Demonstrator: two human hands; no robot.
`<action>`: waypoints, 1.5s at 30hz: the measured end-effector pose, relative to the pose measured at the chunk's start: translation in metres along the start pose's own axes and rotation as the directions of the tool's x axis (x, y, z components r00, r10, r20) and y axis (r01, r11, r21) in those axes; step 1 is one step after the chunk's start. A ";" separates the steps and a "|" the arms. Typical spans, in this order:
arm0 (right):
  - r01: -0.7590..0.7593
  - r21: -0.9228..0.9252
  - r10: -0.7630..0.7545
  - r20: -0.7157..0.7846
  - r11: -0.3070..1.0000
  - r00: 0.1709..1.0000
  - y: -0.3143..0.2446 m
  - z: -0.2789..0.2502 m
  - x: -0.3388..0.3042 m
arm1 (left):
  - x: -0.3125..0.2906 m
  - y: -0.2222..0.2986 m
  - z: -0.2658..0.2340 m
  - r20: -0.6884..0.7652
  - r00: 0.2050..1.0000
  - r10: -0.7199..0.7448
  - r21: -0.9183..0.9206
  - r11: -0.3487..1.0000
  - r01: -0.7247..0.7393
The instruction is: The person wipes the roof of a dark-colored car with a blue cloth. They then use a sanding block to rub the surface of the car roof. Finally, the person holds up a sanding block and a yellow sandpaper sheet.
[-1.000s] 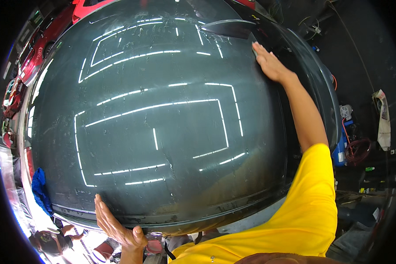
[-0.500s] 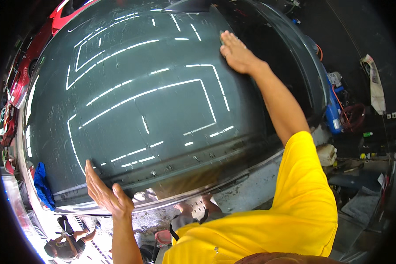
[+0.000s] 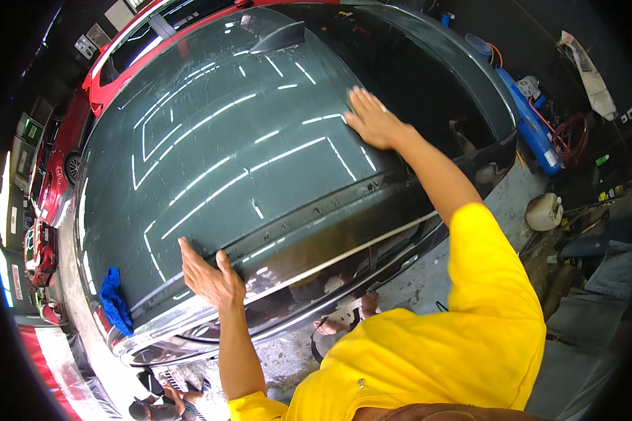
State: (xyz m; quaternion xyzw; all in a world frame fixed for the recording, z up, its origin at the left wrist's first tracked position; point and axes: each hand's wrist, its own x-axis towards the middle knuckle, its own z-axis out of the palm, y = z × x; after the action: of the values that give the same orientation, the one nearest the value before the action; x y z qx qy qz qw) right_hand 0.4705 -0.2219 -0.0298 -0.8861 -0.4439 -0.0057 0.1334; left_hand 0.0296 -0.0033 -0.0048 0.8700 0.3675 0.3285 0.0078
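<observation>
The dark, glossy roof of a car spreads before me, with light strips mirrored in it. My left hand rests at the roof's near side edge, fingers stretched and thumb apart, with nothing in it. Farther off to the right, my right hand lies flat on the roof near the dark rear glass. A faint greenish edge shows by its fingertips; whatever is under the palm is hidden. Past that hand stands a fin-shaped antenna. On the roof's left end lies a blue cloth.
Red cars stand to the left and beyond the roof. At the right are a blue machine with a coiled hose and a whitish jug. Another person is low at the bottom left.
My view has shifted, so more of the car's near side and the fin antenna show. My right hand has slid nearer along the roof; the left still rests at the edge.
</observation>
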 end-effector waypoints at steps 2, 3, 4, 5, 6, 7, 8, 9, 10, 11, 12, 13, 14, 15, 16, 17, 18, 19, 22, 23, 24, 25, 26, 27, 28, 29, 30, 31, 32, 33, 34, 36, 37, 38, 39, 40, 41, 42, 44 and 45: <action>-0.135 0.105 0.130 0.053 0.985 0.990 -0.008 -0.008 0.029 | -0.001 -0.001 0.005 0.005 1.000 -0.007 -0.010 1.000 0.007; -0.132 0.108 0.126 0.058 0.985 0.990 -0.014 -0.004 0.021 | -0.002 -0.002 0.004 0.007 1.000 -0.028 -0.011 1.000 0.028; -0.132 0.118 0.126 0.055 0.984 0.991 -0.024 -0.001 0.009 | -0.003 -0.004 0.002 -0.002 1.000 -0.031 -0.001 1.000 0.031; -0.134 0.127 0.128 0.052 0.983 0.990 -0.032 0.001 -0.007 | -0.003 -0.006 0.001 -0.011 0.999 -0.033 0.006 0.999 0.033; -0.093 0.130 0.086 0.064 0.987 0.994 -0.041 0.003 -0.032 | -0.005 -0.008 0.000 -0.021 0.999 -0.040 0.018 0.999 0.040; -0.094 0.143 0.083 0.086 0.985 0.993 -0.048 0.000 -0.065 | -0.006 -0.009 -0.001 -0.016 0.999 -0.037 0.029 0.999 0.038; -0.093 0.150 0.078 0.105 0.984 0.991 -0.053 -0.004 -0.096 | -0.007 -0.009 -0.001 -0.013 0.999 -0.037 0.036 0.999 0.038; -0.093 0.157 0.076 0.114 0.983 0.991 -0.055 -0.010 -0.115 | -0.005 -0.006 -0.001 -0.018 0.999 -0.031 0.039 0.999 0.032; -0.112 0.160 0.099 0.091 0.981 0.991 -0.056 -0.011 -0.123 | -0.005 -0.004 0.001 -0.026 0.999 -0.037 0.041 0.998 0.038; -0.130 0.164 0.120 0.068 0.978 0.990 -0.056 -0.009 -0.129 | -0.004 -0.001 0.001 -0.030 0.999 -0.040 0.044 0.998 0.042; -0.150 0.169 0.144 0.048 0.974 0.988 -0.057 -0.009 -0.133 | -0.003 0.002 0.001 -0.029 0.999 -0.043 0.046 0.998 0.044; -0.144 0.119 0.131 0.109 0.982 0.985 -0.073 -0.022 -0.130 | -0.003 0.005 0.001 -0.024 0.999 -0.041 0.054 0.998 0.043; -0.132 0.070 0.119 0.171 0.989 0.978 -0.095 -0.034 -0.116 | -0.002 0.007 0.001 -0.030 0.998 -0.051 0.051 0.997 0.052; -0.109 0.023 0.101 0.237 0.994 0.966 -0.125 -0.039 -0.098 | -0.002 0.002 0.000 -0.039 0.998 -0.050 0.059 0.997 0.052; -0.037 0.060 0.030 0.124 0.998 0.992 -0.165 -0.021 -0.089 | -0.005 -0.007 -0.001 -0.047 0.997 -0.059 0.071 0.996 0.062; 0.022 0.081 -0.023 0.010 0.996 1.000 -0.205 -0.005 -0.087 | -0.008 -0.010 0.001 -0.047 0.997 -0.061 0.070 0.995 0.065; 0.081 0.096 -0.090 0.100 0.992 0.991 -0.241 -0.016 -0.081 | -0.008 -0.008 0.002 -0.025 0.998 -0.063 0.063 0.996 0.064; 0.136 0.108 -0.154 0.186 0.985 0.970 -0.267 -0.029 -0.078 | -0.007 -0.006 0.007 -0.016 0.999 -0.048 0.049 0.998 0.048; 0.224 0.264 -0.205 -0.097 0.938 0.974 -0.288 0.017 -0.092 | -0.004 0.004 0.007 -0.021 1.000 -0.014 0.023 1.000 0.014; 0.150 0.211 -0.141 -0.061 0.966 0.988 -0.272 0.019 -0.093 | -0.005 0.004 0.005 -0.011 1.000 -0.027 0.017 0.999 0.027; 0.087 0.158 -0.086 -0.016 0.984 0.996 -0.250 0.011 -0.097 | -0.009 -0.003 0.003 0.003 0.999 -0.054 0.020 0.998 0.054; 0.018 0.085 -0.016 -0.031 0.996 0.999 -0.226 0.005 -0.101 | -0.011 -0.009 -0.001 0.010 0.997 -0.079 0.022 0.997 0.079; -0.106 0.137 0.114 -0.054 0.985 0.992 -0.197 0.007 -0.104 | -0.011 -0.008 -0.002 0.011 0.996 -0.091 0.039 0.995 0.090; -0.231 0.130 0.231 0.015 0.964 0.973 -0.165 -0.002 -0.105 | -0.013 -0.007 -0.004 0.026 0.995 -0.094 0.052 0.994 0.093; -0.360 0.172 0.377 -0.079 0.917 0.923 -0.135 0.011 -0.108 | -0.010 0.004 -0.003 0.034 0.996 -0.085 0.047 0.995 0.084; -0.377 0.152 0.393 -0.089 0.914 0.915 -0.148 0.012 -0.101 | -0.008 0.004 -0.010 0.030 0.995 -0.095 0.084 0.992 0.092; -0.411 0.118 0.423 -0.104 0.904 0.900 -0.167 0.014 -0.099 | -0.008 0.003 -0.009 0.014 0.997 -0.082 0.090 0.993 0.080; -0.450 0.081 0.456 -0.116 0.890 0.882 -0.188 0.016 -0.099 | -0.011 0.001 -0.007 0.011 0.996 -0.088 0.076 0.993 0.087; -0.369 -0.022 0.366 -0.089 0.929 0.926 -0.225 0.009 -0.099 | -0.012 -0.003 -0.006 0.005 0.996 -0.090 0.063 0.994 0.089; -0.247 -0.043 0.243 -0.088 0.968 0.966 -0.257 0.009 -0.100 | -0.008 -0.001 -0.003 -0.005 0.997 -0.079 0.038 0.996 0.079; -0.131 -0.035 0.125 -0.127 0.991 0.984 -0.278 0.021 -0.100 | -0.007 0.008 0.000 0.014 0.997 -0.071 0.008 0.997 0.071; 0.047 0.107 -0.034 -0.125 0.993 0.992 -0.311 0.034 -0.105 | -0.007 0.008 0.010 -0.004 0.999 -0.045 -0.002 0.999 0.045; 0.029 0.088 -0.027 -0.022 0.996 0.999 -0.314 0.016 -0.107 | -0.009 -0.003 0.006 -0.017 0.998 -0.054 0.014 0.998 0.055; 0.013 0.066 -0.018 0.082 0.998 0.996 -0.306 -0.004 -0.109 | -0.011 -0.012 0.001 -0.017 0.998 -0.064 0.031 0.997 0.065; -0.003 0.032 -0.003 0.187 0.999 0.982 -0.290 -0.020 -0.115 | -0.012 -0.015 -0.004 -0.021 0.997 -0.071 0.034 0.997 0.072; -0.136 0.014 0.134 0.074 0.991 0.988 -0.256 -0.012 -0.119 | -0.012 -0.012 -0.004 -0.020 0.997 -0.073 0.025 0.997 0.074; -0.262 0.017 0.263 -0.044 0.965 0.964 -0.220 0.004 -0.122 | -0.011 -0.010 -0.007 -0.024 0.997 -0.075 0.021 0.997 0.075; -0.324 0.129 0.335 -0.081 0.937 0.939 -0.177 0.014 -0.122 | -0.008 -0.004 -0.006 -0.025 0.996 -0.080 0.047 0.996 0.081; -0.413 0.204 0.438 -0.098 0.888 0.894 -0.157 0.014 -0.119 | -0.004 0.005 -0.003 -0.024 0.998 -0.051 0.054 0.997 0.052; -0.453 0.173 0.472 -0.086 0.875 0.878 -0.172 0.016 -0.117 | -0.006 0.005 -0.003 -0.020 0.999 -0.039 0.066 0.997 0.041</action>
State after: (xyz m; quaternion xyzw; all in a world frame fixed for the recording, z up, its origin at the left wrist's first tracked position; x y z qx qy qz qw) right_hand 0.2625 -0.2124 -0.0203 -0.9520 -0.2090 0.0036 0.2237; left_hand 0.0278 -0.0122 -0.0044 0.8591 0.3956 0.3242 -0.0181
